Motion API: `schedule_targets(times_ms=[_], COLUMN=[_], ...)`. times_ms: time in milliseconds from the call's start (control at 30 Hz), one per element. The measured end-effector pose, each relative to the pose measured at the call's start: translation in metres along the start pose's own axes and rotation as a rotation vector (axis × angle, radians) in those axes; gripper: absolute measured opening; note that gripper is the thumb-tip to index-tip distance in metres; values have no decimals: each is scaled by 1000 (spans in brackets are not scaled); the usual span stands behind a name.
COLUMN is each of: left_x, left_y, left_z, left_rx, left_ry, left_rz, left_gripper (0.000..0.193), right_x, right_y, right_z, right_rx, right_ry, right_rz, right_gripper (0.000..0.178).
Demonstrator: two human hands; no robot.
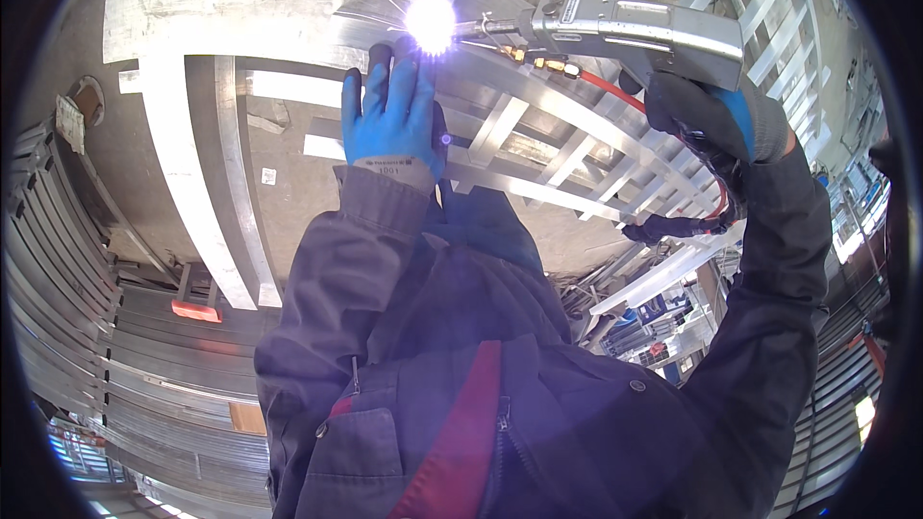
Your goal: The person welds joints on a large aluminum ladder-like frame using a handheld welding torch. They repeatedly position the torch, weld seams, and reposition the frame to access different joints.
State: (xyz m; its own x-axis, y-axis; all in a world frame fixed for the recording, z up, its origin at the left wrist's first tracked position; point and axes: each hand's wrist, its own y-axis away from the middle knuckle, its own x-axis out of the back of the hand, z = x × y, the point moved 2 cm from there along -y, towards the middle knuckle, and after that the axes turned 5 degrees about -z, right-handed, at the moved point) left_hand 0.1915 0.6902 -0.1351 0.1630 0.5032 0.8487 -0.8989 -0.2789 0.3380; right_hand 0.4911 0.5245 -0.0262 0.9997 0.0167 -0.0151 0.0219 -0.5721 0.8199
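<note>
My right hand (707, 120), in a dark and blue glove, is wrapped round the grip of a grey welding gun (635, 29). Its nozzle points left, ending in a glaring white weld flash (430, 25) with sparks; the exact spot being welded is lost in the glare. A red hose (612, 91) and brass fittings run beneath the gun. Just below the flash, my left hand (392, 115) in a blue glove rests on the metal frame (577, 113), fingers stretched out and holding nothing. A broad silvery metal plate (221, 0) lies beyond the fingers.
Long metal bars (192, 173) extend toward me on the left. Stacked metal tubes (58, 240) fill the left side, near a red block (197, 311). Slatted framework continues at the upper right. Tools and parts (663, 317) clutter the lower right, and a dark cable hangs near my right arm.
</note>
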Motion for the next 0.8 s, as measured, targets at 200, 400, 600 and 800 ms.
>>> schedule_targets(times_ms=[200, 400, 600, 800], left_x=[1, -1, 6, 24], left_y=[0, -1, -10, -23], left_z=[0, 2, -1, 10], left_rx=[-21, -37, -85, -86], left_ry=[-23, -93, -121, -128], left_rz=[34, 58, 40, -27], left_gripper=[62, 58, 55, 60], right_x=[-17, -50, -114, -192], right_y=[39, 125, 218, 281], right_z=[1, 2, 25, 59], right_rx=[-109, -69, 39, 295], right_ry=[-211, -577, -808, -949], right_rz=[188, 291, 415, 519], right_gripper=[42, 50, 58, 63])
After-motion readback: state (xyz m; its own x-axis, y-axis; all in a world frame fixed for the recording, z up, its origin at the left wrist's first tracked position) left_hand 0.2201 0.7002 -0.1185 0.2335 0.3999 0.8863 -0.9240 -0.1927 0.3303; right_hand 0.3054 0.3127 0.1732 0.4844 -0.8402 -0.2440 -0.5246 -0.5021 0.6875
